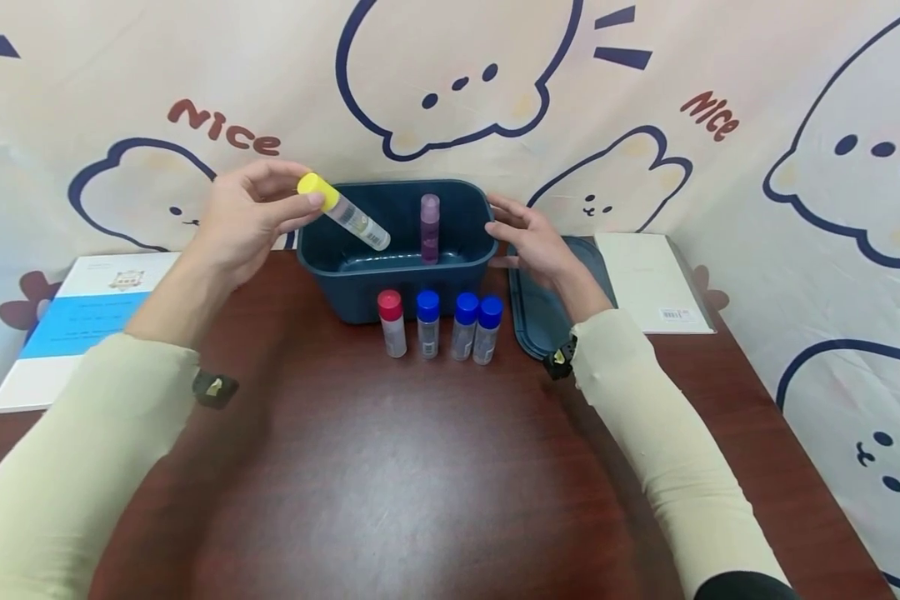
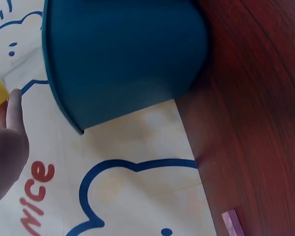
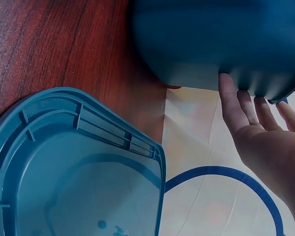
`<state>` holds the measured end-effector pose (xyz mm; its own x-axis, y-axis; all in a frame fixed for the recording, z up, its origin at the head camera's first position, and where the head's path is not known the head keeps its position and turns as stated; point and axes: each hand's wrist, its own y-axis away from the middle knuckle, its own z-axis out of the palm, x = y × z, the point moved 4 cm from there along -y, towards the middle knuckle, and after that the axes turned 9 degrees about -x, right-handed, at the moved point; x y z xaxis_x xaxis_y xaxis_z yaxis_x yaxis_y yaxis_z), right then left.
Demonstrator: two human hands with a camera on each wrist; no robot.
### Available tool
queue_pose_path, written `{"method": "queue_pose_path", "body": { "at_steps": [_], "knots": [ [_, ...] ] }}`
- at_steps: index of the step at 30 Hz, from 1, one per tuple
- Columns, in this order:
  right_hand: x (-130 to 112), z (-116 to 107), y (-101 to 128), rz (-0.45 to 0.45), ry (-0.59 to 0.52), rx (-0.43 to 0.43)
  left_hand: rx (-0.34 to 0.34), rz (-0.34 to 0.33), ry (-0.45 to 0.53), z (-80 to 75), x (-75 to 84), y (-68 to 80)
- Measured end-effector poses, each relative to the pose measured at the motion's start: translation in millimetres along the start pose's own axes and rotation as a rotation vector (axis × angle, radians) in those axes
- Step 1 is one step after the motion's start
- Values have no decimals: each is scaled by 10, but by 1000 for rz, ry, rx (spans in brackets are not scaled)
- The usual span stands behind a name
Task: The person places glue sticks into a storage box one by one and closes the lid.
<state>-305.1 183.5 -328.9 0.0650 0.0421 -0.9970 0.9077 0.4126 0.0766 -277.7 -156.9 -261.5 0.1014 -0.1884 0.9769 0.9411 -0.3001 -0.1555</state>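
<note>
My left hand [image 1: 251, 212] pinches a glue stick with a yellow cap [image 1: 318, 191] by that cap, its clear tube slanting down over the open dark blue-green storage box [image 1: 397, 287]. Inside the box stands a purple glue stick [image 1: 430, 229]. My right hand [image 1: 536, 242] holds the box at its right end, thumb at the rim and fingers [image 3: 231, 101] against the outer wall. Before the box stand a red-capped glue stick [image 1: 392, 325] and three blue-capped ones, the left [image 1: 428, 325] a little apart from the middle [image 1: 464, 327] and right [image 1: 487, 331].
The box's matching lid [image 1: 528, 312] lies on the brown table [image 1: 390, 467] to its right, under my right forearm. Beside it is a pale book [image 1: 648, 283]. A blue and white book [image 1: 90, 308] lies at the left. A cartoon-printed cloth [image 1: 285, 75] hangs behind the box.
</note>
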Motion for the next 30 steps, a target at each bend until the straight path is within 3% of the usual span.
{"method": "queue_pose_path", "body": {
  "at_steps": [6, 15, 22, 30],
  "knots": [
    [-1, -1, -4, -11, 0, -9, 12, -49, -86, 90, -71, -115],
    [-8, 2, 8, -14, 2, -9, -12, -81, -104, 192, -192, -241],
    [-22, 10, 22, -7, 5, -8, -12, -143, -143, 222, -289, -325],
    [-25, 18, 23, -1, 7, -17, 6, -192, -264, 238, -322, -420]
  ]
}}
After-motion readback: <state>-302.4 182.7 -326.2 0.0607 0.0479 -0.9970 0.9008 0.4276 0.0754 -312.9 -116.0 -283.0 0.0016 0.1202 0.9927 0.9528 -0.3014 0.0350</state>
